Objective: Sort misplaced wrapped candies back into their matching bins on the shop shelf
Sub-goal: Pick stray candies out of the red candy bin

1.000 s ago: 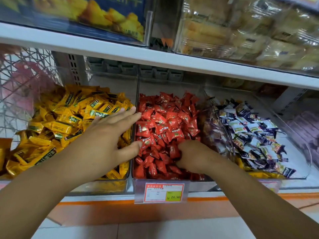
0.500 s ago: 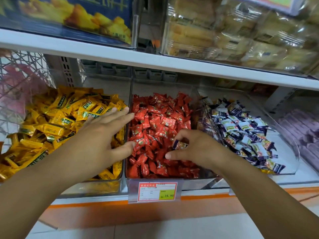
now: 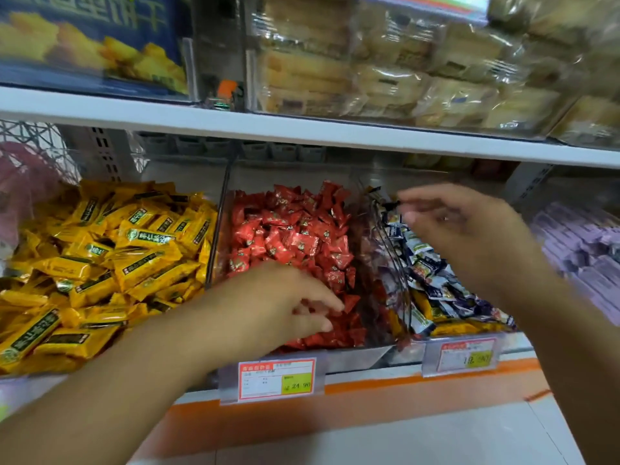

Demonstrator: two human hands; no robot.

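Observation:
Three clear bins stand side by side on the shelf: yellow candies point(image 3: 110, 256) on the left, red candies point(image 3: 288, 236) in the middle, blue-and-white candies point(image 3: 432, 266) on the right. Some yellow wrappers point(image 3: 453, 327) lie at the front of the blue-and-white bin. My left hand point(image 3: 278, 303) reaches into the front of the red bin, its fingertips touching red candies. My right hand point(image 3: 463, 236), blurred, hovers over the blue-and-white bin with its fingers spread. A small dark wrapper point(image 3: 389, 205) sits just off its fingertips.
A white upper shelf edge point(image 3: 302, 129) runs low above the bins, with packaged biscuits on it. Purple wrapped sweets point(image 3: 577, 243) lie at the far right. Price tags point(image 3: 276, 380) hang on the shelf front. A pink-filled wire basket point(image 3: 30, 176) stands at the far left.
My right hand lifted a blue-and-white candy out of the red bin and carried it right, over the blue-and-white bin. My left hand slid from the yellow bin into the red bin.

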